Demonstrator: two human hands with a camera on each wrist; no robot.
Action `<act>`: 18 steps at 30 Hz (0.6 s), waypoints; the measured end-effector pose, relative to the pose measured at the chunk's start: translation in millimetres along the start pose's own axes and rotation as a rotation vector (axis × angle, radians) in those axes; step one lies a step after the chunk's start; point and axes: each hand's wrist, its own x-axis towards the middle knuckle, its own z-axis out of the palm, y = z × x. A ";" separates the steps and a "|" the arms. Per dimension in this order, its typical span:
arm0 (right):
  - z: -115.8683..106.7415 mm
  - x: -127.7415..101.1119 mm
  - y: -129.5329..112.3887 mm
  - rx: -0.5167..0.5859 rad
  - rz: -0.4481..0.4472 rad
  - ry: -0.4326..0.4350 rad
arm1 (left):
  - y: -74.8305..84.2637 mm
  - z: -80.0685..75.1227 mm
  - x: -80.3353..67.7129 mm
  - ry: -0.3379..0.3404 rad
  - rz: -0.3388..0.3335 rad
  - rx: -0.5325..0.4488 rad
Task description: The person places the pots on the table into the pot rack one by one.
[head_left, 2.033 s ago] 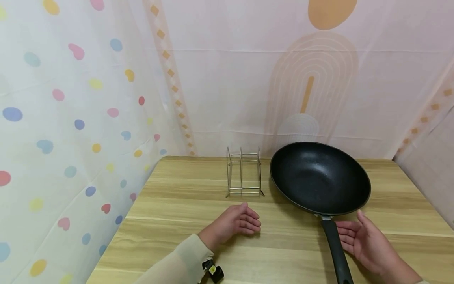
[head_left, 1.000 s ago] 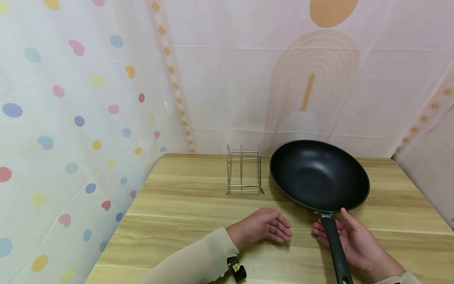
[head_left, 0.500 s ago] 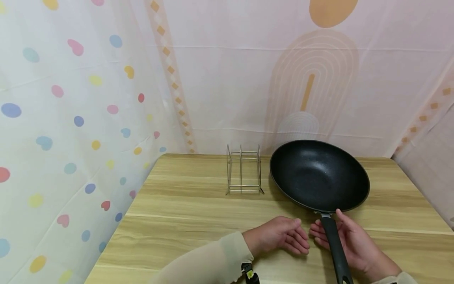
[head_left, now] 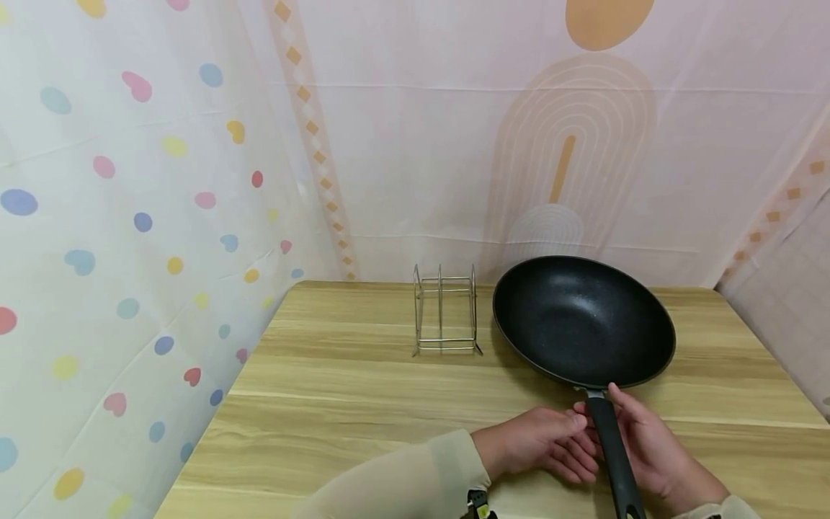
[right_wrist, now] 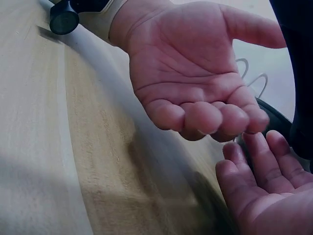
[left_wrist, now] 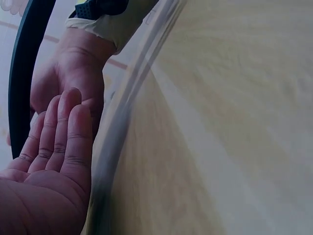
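A black frying pan (head_left: 583, 324) with a dark handle (head_left: 612, 454) sits at the right side of the table. My right hand (head_left: 655, 447) lies on the right of the handle, thumb up along it, with its fingers passing beneath. Loosely bent fingers mark my left hand (head_left: 547, 443), just left of the handle; its fingertips overlap those of the right hand. In the left wrist view the left fingers (left_wrist: 71, 132) point at the right palm (left_wrist: 73, 73). From the right wrist, the right fingers (right_wrist: 266, 166) show below the left palm (right_wrist: 186, 58). Neither hand grips the handle.
A wire rack (head_left: 446, 313) stands upright left of the pan, near the back edge of the wooden table (head_left: 337, 404). Patterned curtains (head_left: 415, 144) hang right behind the table and along its left side.
My left hand has moved right across the table to the handle, meeting the right hand's fingertips. My right hand has shifted left, its fingers now under the handle. Pan and rack stay put.
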 end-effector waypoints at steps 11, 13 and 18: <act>-2.4 4.8 3.5 0.001 0.022 -0.030 | 3.7 15.4 14.4 -0.017 -0.018 -0.009; -3.0 4.6 3.4 -0.004 0.023 -0.027 | 4.8 18.0 16.4 -0.008 -0.028 -0.024; -4.1 5.0 3.0 0.000 0.023 -0.046 | 5.8 23.4 20.4 0.018 -0.040 -0.081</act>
